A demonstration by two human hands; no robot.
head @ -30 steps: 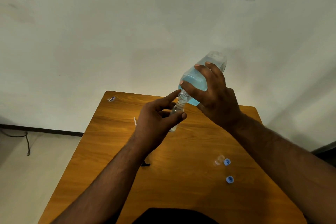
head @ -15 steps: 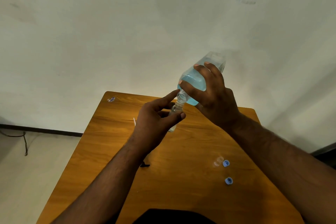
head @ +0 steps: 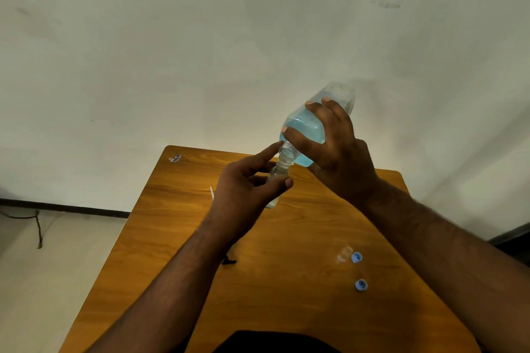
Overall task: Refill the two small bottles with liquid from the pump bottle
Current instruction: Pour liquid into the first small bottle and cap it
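Your right hand (head: 338, 152) is gripping the pump bottle (head: 311, 129) tilted above the table (head: 286, 281), neck pointing down-left into the small bottle (head: 276, 178), which your left hand (head: 246, 192) is pinching nearly upright between thumb and fingers.

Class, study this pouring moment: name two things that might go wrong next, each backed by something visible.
1. The right hand tips the large clear bottle of blue liquid steeply; its wide neck meets the small clear bottle mouth, so liquid may spill onto the wooden table.
2. The left hand only pinches the small bottle in mid-air; it could slip.
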